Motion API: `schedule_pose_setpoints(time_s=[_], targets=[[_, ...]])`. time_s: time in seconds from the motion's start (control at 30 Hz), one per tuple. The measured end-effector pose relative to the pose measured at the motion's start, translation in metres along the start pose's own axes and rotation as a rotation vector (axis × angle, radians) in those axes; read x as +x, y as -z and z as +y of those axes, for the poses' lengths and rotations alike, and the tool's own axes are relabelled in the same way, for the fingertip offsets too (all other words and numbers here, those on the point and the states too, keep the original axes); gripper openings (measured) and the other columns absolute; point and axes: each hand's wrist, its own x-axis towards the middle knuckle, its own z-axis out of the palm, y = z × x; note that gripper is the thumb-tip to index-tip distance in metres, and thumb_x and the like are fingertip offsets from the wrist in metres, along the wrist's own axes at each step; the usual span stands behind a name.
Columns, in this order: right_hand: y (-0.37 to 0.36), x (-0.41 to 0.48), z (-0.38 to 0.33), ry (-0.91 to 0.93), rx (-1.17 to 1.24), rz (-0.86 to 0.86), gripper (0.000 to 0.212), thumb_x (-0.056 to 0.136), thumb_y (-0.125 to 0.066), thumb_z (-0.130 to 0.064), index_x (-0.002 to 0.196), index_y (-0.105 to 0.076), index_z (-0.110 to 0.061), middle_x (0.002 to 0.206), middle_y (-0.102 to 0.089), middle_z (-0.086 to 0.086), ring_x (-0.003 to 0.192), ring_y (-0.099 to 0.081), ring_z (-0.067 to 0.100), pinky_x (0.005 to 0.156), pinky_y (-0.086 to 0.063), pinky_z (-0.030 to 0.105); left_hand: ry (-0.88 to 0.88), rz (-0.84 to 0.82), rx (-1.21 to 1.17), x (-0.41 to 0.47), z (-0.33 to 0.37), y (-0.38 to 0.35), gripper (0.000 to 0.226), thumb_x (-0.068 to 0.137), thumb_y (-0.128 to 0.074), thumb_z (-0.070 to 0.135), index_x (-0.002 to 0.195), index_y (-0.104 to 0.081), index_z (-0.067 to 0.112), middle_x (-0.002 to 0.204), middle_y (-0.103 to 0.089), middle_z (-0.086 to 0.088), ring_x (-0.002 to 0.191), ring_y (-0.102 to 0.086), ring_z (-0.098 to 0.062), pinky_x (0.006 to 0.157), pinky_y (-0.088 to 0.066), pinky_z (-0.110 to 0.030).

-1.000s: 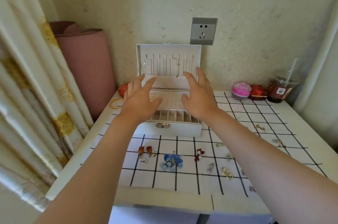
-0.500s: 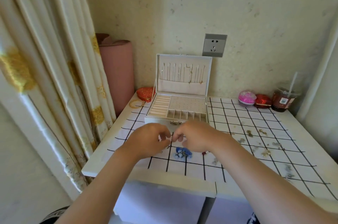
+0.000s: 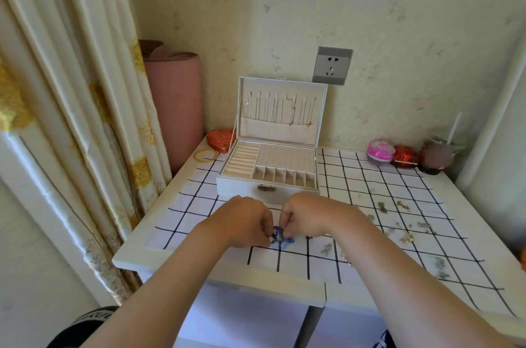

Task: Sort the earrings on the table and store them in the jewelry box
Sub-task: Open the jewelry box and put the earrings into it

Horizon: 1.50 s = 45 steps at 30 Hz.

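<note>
A white jewelry box stands open at the back of the table, its lid upright with necklaces hanging inside. In front of it my left hand and my right hand meet over the blue pom-pom earrings. The fingertips of both hands pinch the blue earrings just above the checked cloth. Several small metal earrings lie scattered on the cloth to the right, and a small red earring lies beside my right wrist.
A checked cloth covers the white table. A red heart box and gold bangles sit left of the box. A pink case, red case and lidded drink cup stand at the back right. Curtains hang left.
My hands came back from the open box to the front of the table and closed their fingertips on the blue earrings. The camera pulled back and shifted.
</note>
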Motion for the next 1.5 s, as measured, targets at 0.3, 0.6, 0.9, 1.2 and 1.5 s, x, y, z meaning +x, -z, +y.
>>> schedule_pose_setpoints(time_s=[0.3,0.6,0.9,1.2,1.5], targets=[[0.001,0.003,-0.001,-0.003,0.003,0.017,0.006,0.080,-0.079,-0.025,0.085,-0.077,-0.026,0.094,-0.074,-0.005,0.083,-0.068,0.017,0.073,-0.056,0.031,0.029,-0.057,-0.006,-0.001,-0.001,0.004,0.024,0.080,-0.072,0.037,0.103,-0.069,0.031,0.100,-0.068,0.014,0.093,-0.061,-0.007,0.081,-0.038,-0.022],[0.029,-0.013,0.011,0.083,0.473,0.130,0.004,0.090,-0.065,-0.016,0.091,-0.067,-0.019,0.085,-0.075,0.000,0.060,-0.069,0.016,0.046,-0.044,0.023,0.062,0.048,-0.705,0.008,-0.001,0.016,0.020,0.084,-0.076,0.028,0.102,-0.068,0.025,0.096,-0.075,0.004,0.091,-0.069,-0.011,0.081,-0.054,-0.026],[0.026,-0.008,0.018,0.062,0.591,0.087,0.043,0.091,-0.071,-0.011,0.131,-0.057,-0.017,0.106,-0.068,0.009,0.068,-0.072,0.018,0.052,-0.054,0.029,0.103,0.046,-0.681,0.013,-0.009,0.017,0.025,0.083,-0.078,0.024,0.106,-0.069,0.025,0.081,-0.070,0.007,0.063,-0.058,-0.002,0.056,-0.048,-0.019],[0.024,-0.005,0.015,0.064,0.477,0.104,0.019,0.093,-0.067,-0.023,0.111,-0.072,-0.023,0.090,-0.071,-0.003,0.061,-0.064,0.010,0.048,-0.045,0.025,0.093,0.079,-0.577,0.012,-0.008,0.019,0.010,0.091,-0.067,0.018,0.101,-0.071,0.017,0.076,-0.063,0.010,0.061,-0.054,0.003,0.058,-0.047,-0.016],[0.029,-0.006,0.004,0.123,0.900,0.284,0.013,0.092,-0.069,-0.014,0.105,-0.068,-0.013,0.097,-0.074,0.008,0.074,-0.074,0.023,0.048,-0.048,0.028,0.142,0.171,-0.874,0.010,-0.008,0.036,0.010,0.093,-0.065,0.016,0.100,-0.070,0.012,0.088,-0.072,-0.006,0.075,-0.064,-0.008,0.075,-0.055,-0.024]])
